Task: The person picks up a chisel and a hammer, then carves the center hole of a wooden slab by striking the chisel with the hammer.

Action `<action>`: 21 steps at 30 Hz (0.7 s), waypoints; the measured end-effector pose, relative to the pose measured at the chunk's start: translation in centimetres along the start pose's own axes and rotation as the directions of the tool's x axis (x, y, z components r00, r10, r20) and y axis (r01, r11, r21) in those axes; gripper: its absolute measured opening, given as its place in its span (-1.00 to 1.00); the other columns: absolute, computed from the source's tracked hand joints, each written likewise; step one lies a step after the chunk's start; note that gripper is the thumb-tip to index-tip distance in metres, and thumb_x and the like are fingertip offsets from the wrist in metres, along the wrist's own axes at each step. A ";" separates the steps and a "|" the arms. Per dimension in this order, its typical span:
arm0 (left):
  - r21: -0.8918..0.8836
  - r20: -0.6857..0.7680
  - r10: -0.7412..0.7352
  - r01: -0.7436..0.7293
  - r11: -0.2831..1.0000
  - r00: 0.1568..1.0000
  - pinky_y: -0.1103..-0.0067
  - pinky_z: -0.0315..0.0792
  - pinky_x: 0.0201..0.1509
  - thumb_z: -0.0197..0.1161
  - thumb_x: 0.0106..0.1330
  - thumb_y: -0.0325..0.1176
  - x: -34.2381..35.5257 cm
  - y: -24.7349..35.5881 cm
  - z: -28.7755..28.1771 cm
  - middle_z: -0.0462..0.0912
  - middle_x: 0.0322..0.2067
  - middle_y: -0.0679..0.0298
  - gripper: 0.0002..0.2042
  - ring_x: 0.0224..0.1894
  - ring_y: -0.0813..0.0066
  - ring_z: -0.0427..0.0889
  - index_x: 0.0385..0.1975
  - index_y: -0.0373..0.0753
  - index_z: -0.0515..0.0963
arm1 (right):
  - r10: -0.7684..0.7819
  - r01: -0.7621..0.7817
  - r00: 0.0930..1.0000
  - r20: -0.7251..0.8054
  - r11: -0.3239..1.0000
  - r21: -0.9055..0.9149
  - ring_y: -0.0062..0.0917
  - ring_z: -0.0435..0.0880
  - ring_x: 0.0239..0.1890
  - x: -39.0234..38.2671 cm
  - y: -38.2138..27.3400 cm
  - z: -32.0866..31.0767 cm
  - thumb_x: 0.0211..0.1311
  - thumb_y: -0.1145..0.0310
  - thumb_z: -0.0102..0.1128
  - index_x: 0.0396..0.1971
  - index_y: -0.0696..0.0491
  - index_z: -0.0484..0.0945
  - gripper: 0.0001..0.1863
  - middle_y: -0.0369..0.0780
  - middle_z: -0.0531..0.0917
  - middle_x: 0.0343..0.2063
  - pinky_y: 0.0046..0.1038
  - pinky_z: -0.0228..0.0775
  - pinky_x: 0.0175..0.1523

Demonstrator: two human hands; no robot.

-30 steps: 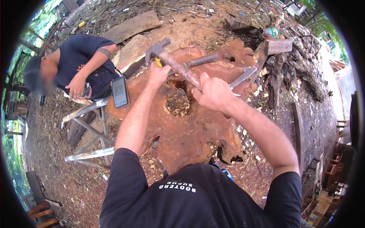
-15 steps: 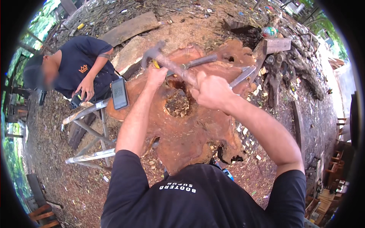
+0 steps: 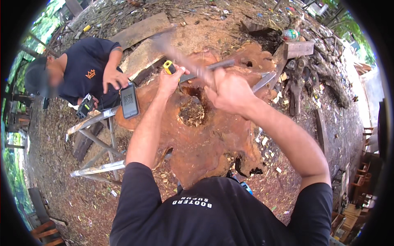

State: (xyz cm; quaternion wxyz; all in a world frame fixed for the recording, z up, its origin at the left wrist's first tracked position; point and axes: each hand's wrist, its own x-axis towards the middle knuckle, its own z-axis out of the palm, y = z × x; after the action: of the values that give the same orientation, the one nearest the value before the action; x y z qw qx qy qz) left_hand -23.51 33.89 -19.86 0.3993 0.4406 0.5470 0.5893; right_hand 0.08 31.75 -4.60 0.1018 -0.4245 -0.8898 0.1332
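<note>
Over a reddish-brown wooden slab [image 3: 201, 149], the left hand [image 3: 168, 84] grips a yellow-ended tool [image 3: 168, 65], the right hand [image 3: 230, 92] a blurred, brown-handled hammer [image 3: 189, 66].

Left head fisheye: looks steeply down, close over hands [image 3: 230, 92].

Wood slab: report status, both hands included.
Left hand gripping yellow-handled tool. Right hand gripping hammer, head blurred. Wood slab hollowed, chips inside. Dark-handled tool lying beyond hollow.

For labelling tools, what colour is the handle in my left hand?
The handle shows yellow and black, best in the head view.
</note>
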 end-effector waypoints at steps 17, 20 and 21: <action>0.048 -0.143 0.018 -0.011 0.999 0.990 0.53 0.53 -0.02 0.30 0.35 -0.44 -0.1 -0.9 -1.1 0.77 -0.34 0.22 -0.90 -0.20 0.54 0.70 -0.40 -0.20 0.52 | 0.046 -0.039 0.984 0.172 0.998 -0.039 0.03 0.74 -0.30 1.6 -1.8 0.6 0.26 0.11 0.11 -0.22 0.33 0.46 -0.52 0.13 0.69 -0.44 -0.08 0.60 -0.11; 0.040 -0.064 0.024 -0.022 0.999 0.998 0.54 0.53 -0.03 0.30 0.35 -0.43 -0.3 -0.3 -0.9 0.77 -0.33 0.23 -0.91 -0.18 0.54 0.70 -0.38 -0.20 0.52 | 0.069 -0.053 0.978 0.194 0.995 -0.089 -0.01 0.73 -0.20 2.1 -2.2 -2.0 0.24 0.07 0.09 -0.21 0.32 0.51 -0.50 0.13 0.71 -0.37 -0.10 0.56 -0.01; -0.054 -0.084 -0.015 0.010 0.999 0.996 0.54 0.54 -0.03 0.30 0.36 -0.44 -0.6 -0.6 -1.0 0.76 -0.33 0.21 -0.90 -0.17 0.52 0.71 -0.39 -0.20 0.50 | 0.039 -0.028 0.988 0.153 0.997 -0.075 -0.02 0.74 -0.26 2.1 -2.9 -2.8 0.24 0.07 0.11 -0.21 0.32 0.50 -0.50 0.13 0.70 -0.41 -0.10 0.58 -0.09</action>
State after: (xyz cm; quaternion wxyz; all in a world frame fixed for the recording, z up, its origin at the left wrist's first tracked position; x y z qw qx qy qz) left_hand -24.32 33.06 -20.53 0.3912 0.4010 0.5503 0.6192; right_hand -2.50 32.04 -0.91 0.0150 -0.4314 -0.8920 0.1346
